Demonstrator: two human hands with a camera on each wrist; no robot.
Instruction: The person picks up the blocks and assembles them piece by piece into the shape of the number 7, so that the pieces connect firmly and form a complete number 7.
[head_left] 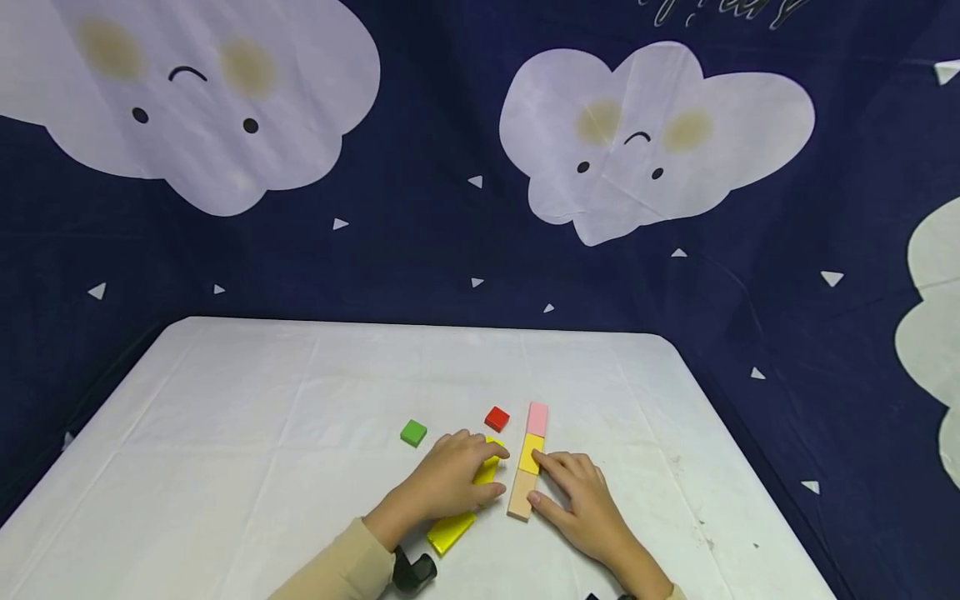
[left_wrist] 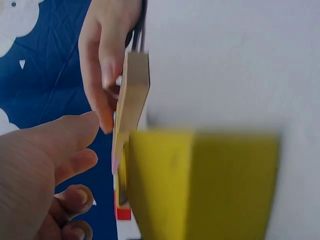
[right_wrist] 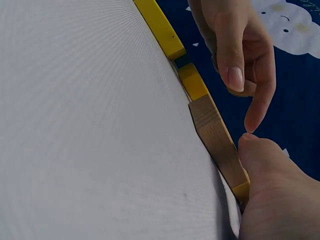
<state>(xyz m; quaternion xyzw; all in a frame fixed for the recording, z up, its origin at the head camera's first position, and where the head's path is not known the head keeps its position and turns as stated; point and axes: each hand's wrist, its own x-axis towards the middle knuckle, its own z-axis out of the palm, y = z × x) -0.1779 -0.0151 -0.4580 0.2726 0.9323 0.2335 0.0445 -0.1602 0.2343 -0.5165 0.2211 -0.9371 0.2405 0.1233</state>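
A pink block (head_left: 537, 418), a yellow block (head_left: 531, 454) and a plain wooden block (head_left: 522, 495) lie end to end in a line on the white table. My right hand (head_left: 581, 504) rests along their right side, its index finger at the yellow block and its thumb by the wooden one (right_wrist: 217, 135). To the left, my left hand (head_left: 459, 475) is over a second yellow block (head_left: 487, 471), which it partly hides. Nothing shows between the left thumb and fingers in the left wrist view. Another yellow block (head_left: 451, 532) lies below the left hand, large and blurred in the left wrist view.
Beyond the hands lie a red block (head_left: 497, 418) and a green block (head_left: 413, 432). The white cloth (head_left: 300, 400) has fold lines. A dark blue backdrop (head_left: 427, 242) with clouds hangs behind the table. A black device (head_left: 414, 572) is at the left wrist.
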